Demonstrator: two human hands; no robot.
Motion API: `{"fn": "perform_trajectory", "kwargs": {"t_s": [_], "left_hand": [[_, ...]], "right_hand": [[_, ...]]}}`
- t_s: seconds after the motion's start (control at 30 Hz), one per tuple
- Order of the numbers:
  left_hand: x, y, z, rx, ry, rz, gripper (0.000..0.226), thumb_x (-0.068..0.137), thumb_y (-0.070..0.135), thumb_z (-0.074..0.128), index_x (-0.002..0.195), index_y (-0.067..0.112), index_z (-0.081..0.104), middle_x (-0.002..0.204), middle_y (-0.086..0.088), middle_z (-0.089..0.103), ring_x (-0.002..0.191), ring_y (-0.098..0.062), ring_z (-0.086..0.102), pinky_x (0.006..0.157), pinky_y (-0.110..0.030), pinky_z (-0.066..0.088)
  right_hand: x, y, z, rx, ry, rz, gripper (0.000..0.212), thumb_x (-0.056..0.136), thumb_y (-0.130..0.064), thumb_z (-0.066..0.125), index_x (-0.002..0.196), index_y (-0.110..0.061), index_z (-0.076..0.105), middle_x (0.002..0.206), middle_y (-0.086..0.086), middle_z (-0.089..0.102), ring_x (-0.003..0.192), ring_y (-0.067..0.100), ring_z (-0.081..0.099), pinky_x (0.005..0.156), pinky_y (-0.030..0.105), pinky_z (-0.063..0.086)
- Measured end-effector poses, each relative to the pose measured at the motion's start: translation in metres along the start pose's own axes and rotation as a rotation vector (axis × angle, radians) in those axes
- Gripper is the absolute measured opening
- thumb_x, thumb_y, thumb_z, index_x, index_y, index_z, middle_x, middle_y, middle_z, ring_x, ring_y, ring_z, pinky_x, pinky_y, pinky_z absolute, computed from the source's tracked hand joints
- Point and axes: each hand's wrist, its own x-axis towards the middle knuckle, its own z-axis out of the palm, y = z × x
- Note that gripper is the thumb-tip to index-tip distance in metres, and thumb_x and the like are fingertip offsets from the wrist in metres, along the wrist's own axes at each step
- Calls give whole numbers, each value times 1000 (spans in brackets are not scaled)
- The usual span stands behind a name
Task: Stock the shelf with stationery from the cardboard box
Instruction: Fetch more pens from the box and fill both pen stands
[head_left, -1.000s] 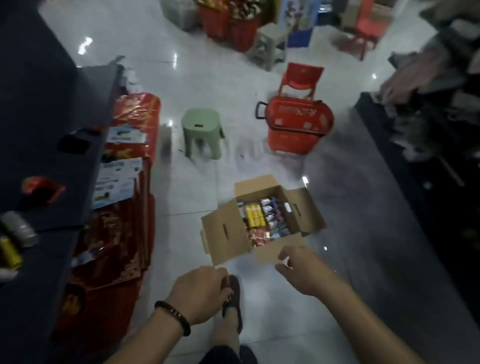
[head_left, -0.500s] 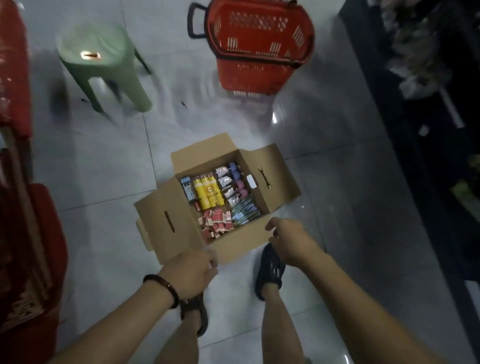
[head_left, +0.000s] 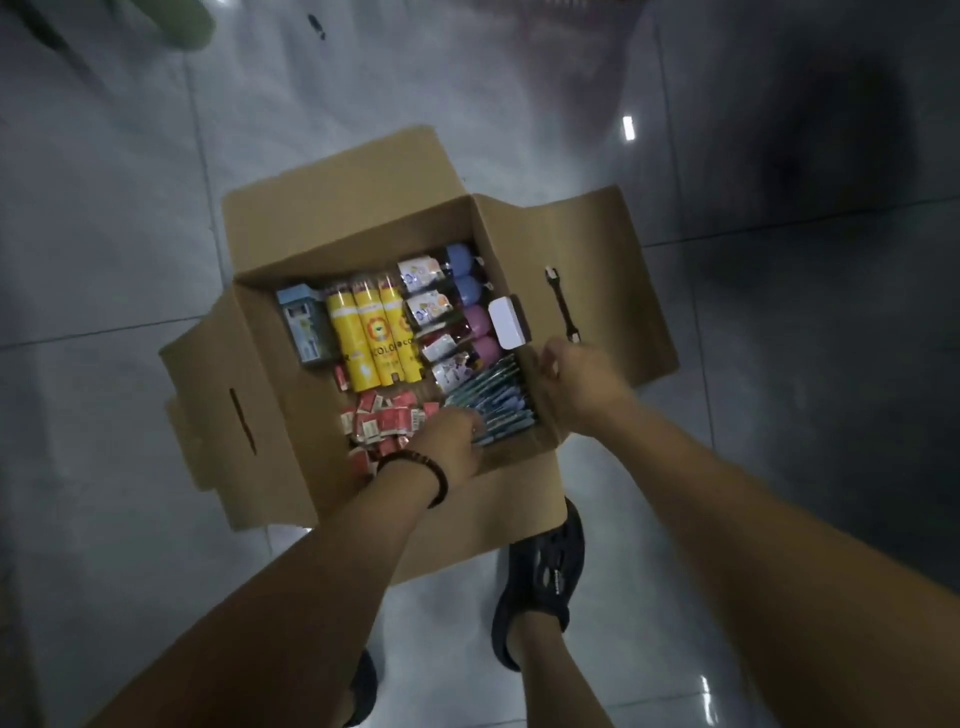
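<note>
– On the glossy grey tiled floor, what is sitting in front of the person?

– An open brown cardboard box (head_left: 337, 208) is sitting there with its flaps spreading outward. A black perforated sandal (head_left: 545, 571) is standing just beside its near wall.

– What is lying inside?

– Stationery is filling it. Three yellow cylindrical tubes of colour pencils (head_left: 370, 343) are lying side by side near the middle, and a pale blue carton (head_left: 306, 327) is lying to their left. Small red packets (head_left: 382, 421) are piling up at the near side. A bundle of blue-green pens (head_left: 501, 408) is lying in the near right corner, and a small white rectangular box (head_left: 506, 322) is leaning against the right wall.

– What are the hands doing?

– The left hand (head_left: 452, 441), wearing a dark beaded bracelet (head_left: 415, 465) at the wrist, is reaching down into the box where the red packets are meeting the pens. Its fingers are bending downward, but blur is hiding whether they are gripping anything. The right hand (head_left: 576, 384) is hanging at the right wall's rim, just beside the pens. Its fingers are curling, and I cannot tell whether they are closing on the cardboard.
</note>
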Motion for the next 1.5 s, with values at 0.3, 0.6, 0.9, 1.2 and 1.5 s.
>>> {"fn": "perform_trajectory", "kwargs": {"t_s": [0.3, 0.6, 0.9, 1.2, 1.5], "left_hand": [[78, 2, 54, 77, 47, -47, 30, 95, 16, 65, 124, 8, 66, 126, -15, 65, 113, -33, 65, 96, -39, 56], [104, -8, 57, 133, -113, -68, 26, 104, 27, 55, 112, 8, 70, 114, -16, 70, 94, -28, 63, 83, -35, 51], [83, 0, 33, 165, -384, -5, 36, 112, 40, 41, 129, 14, 59, 128, -9, 63, 107, -26, 59, 89, -33, 43], [13, -16, -6, -128, -220, 42, 35, 111, 39, 44, 133, 12, 47, 124, -8, 62, 105, -24, 60, 90, -38, 50], [-252, -1, -128, -1313, 138, 132, 27, 110, 16, 50, 131, 3, 62, 90, -2, 71, 69, -18, 61, 60, -34, 52]], "right_hand": [[26, 32, 20, 203, -45, -11, 16, 101, -10, 64, 98, -26, 59, 102, -2, 63, 89, 16, 62, 86, 37, 61], [28, 46, 21, 272, -61, -28, 11, 102, -25, 70, 108, -26, 60, 108, -4, 62, 87, 12, 58, 62, 17, 40], [19, 41, 23, 214, -100, -7, 13, 102, -29, 69, 112, -25, 60, 114, -2, 61, 102, 22, 61, 78, 28, 48], [-40, 26, 20, 239, 84, 2, 6, 103, -29, 66, 105, -24, 66, 102, -3, 69, 88, 10, 63, 73, 28, 54], [-223, -137, -40, 774, 164, -222, 8, 100, -28, 69, 101, -24, 75, 92, -7, 77, 86, 10, 72, 78, 34, 59]]}}
